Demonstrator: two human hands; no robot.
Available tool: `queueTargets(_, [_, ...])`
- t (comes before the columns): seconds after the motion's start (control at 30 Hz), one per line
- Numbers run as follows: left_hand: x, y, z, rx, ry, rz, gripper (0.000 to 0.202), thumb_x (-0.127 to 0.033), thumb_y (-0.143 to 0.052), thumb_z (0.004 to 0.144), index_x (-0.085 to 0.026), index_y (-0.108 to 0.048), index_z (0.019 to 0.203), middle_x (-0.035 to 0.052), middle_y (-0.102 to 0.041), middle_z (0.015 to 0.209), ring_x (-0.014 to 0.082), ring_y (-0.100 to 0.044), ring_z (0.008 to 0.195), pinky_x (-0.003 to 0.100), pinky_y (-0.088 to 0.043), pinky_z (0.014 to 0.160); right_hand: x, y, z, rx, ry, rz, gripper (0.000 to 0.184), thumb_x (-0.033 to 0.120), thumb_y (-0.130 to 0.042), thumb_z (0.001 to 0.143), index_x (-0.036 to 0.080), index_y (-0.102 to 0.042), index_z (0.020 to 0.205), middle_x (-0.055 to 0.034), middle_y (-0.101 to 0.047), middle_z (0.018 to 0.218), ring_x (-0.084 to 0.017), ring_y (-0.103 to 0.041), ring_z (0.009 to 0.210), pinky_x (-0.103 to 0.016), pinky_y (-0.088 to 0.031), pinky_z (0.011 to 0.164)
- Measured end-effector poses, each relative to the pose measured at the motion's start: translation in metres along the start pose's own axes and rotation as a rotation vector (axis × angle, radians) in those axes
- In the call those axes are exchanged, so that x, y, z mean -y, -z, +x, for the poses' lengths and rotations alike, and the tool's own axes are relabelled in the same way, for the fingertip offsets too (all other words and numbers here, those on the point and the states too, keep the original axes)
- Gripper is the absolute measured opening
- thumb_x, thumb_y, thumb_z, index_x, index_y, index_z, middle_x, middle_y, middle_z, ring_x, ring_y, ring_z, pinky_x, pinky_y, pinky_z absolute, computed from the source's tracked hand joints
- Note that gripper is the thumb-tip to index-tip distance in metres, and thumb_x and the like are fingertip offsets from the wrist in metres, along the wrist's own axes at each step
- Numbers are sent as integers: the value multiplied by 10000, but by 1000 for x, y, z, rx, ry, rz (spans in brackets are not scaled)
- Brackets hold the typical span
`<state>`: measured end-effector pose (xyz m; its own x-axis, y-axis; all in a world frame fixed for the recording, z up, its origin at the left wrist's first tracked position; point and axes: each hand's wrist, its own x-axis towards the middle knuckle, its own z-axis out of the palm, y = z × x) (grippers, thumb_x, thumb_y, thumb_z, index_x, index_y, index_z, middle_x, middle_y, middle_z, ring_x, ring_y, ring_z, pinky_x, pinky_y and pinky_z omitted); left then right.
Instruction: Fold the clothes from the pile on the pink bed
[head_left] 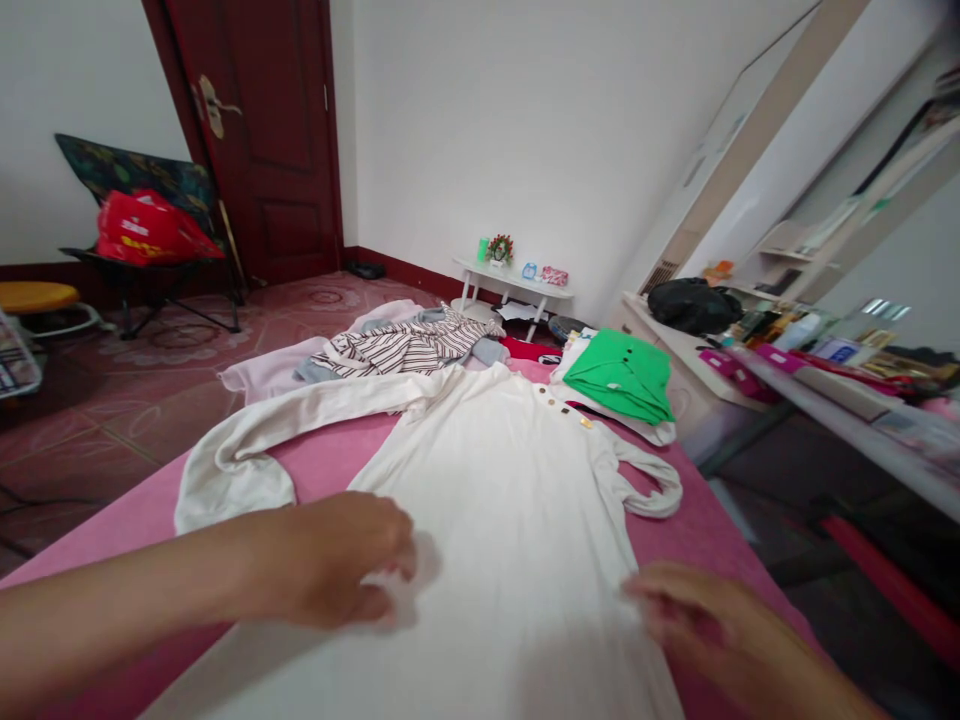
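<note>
A long white top (495,500) lies spread out on a pink-covered surface (712,540), its buttoned neckline pointing away from me. The left sleeve bends outward on the cover, while the right sleeve folds back in a loop. My left hand (330,560) hovers over the left part of the top, casting a shadow; thumb and fingers are apart with nothing between them. At the right edge of the top is my right hand (712,620), its fingers curled and blurred. Whether it pinches the fabric cannot be made out.
Beyond the top lie a heap of striped clothes (405,345) and a stack with a folded green garment (622,375). A cluttered dressing table (847,410) borders the right side. A folding chair (142,250) with a red bag and a small white table (517,278) stand farther back.
</note>
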<state>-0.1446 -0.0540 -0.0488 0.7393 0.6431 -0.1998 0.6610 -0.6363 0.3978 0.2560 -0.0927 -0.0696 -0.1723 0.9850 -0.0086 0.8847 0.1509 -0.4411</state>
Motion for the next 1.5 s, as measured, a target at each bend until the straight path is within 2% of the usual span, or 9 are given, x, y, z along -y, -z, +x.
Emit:
queueTargets(0.17, [8, -11, 123, -320, 68, 55, 524, -321, -461, 857, -165, -402, 1354, 143, -416, 1391, 235, -516, 1152, 331, -410, 956, -20, -2, 116, -358, -137, -77, 404, 285, -502, 731, 148, -612, 1095, -128, -635, 1128, -230, -601, 1008, -348, -450, 879])
queueTargets(0.3, [37, -43, 170, -432, 152, 154, 626, -520, -314, 903, -183, -285, 1431, 143, -217, 1510, 290, -162, 1392, 480, -151, 1111, -49, -15, 155, -339, -332, -81, 391, 325, -591, 680, 145, -633, 1025, -84, -691, 901, -233, -639, 831, -333, -475, 737])
queueTargets(0.47, [48, -55, 176, -465, 147, 176, 632, -587, -208, 903, -251, -287, 1432, 98, -166, 1531, 281, -104, 1407, 492, -93, 1115, -95, -6, 156, -347, -326, 30, 258, 355, -590, 701, 148, -670, 833, -43, -676, 705, -214, -632, 665, -283, -450, 569])
queueTargets(0.57, [48, -55, 175, -477, 147, 181, 633, -590, -204, 902, -256, -284, 1434, 90, -148, 1535, 281, -88, 1409, 492, -79, 1117, -108, 2, 153, -333, -399, -198, 275, 372, -571, 736, 168, -670, 891, -72, -681, 784, -234, -636, 704, -309, -446, 590])
queueTargets(0.67, [47, -55, 176, -469, 151, 176, 640, -592, -202, 902, -247, -287, 1434, 109, -144, 1533, 296, -81, 1408, 511, -83, 1112, -85, 3, 158, -376, -356, -525, 308, 256, -529, 762, 160, -642, 1032, -138, -655, 976, -281, -617, 874, -366, -445, 709])
queueTargets(0.77, [47, -55, 177, -472, 153, 172, 642, -590, -210, 902, -240, -290, 1434, 121, -159, 1527, 306, -83, 1406, 525, -86, 1110, -30, -5, 177, -528, -85, -619, 412, 100, -423, 772, 139, -580, 1151, -151, -598, 1127, -277, -535, 1057, -393, -392, 881])
queueTargets(0.97, [45, -52, 174, -490, 142, 159, 624, -573, -219, 905, -239, -301, 1426, 122, -185, 1523, 308, -126, 1400, 526, -113, 1110, 54, -61, 241, -176, 361, -276, 379, 187, -362, 867, 204, -605, 1157, -47, -548, 1291, -182, -453, 1199, -323, -276, 1042])
queueTargets(1.27, [63, -34, 174, -621, 152, 150, 328, -217, -383, 877, -232, -581, 1138, 82, -569, 1193, 218, -502, 1150, 395, -307, 1054, 51, -110, 283, -53, 83, -398, 515, 451, -201, 945, 320, -224, 1443, 1, -149, 1541, -209, -105, 1401, -462, -124, 1089])
queueTargets(1.5, [106, 21, 195, -645, 271, 507, 504, -76, -438, 806, -149, -444, 1305, 160, -369, 1413, 303, -268, 1337, 475, -157, 1100, 46, -112, 282, -86, 104, -325, 529, 494, -199, 937, 320, -246, 1435, 15, -179, 1533, -198, -120, 1400, -451, -124, 1097])
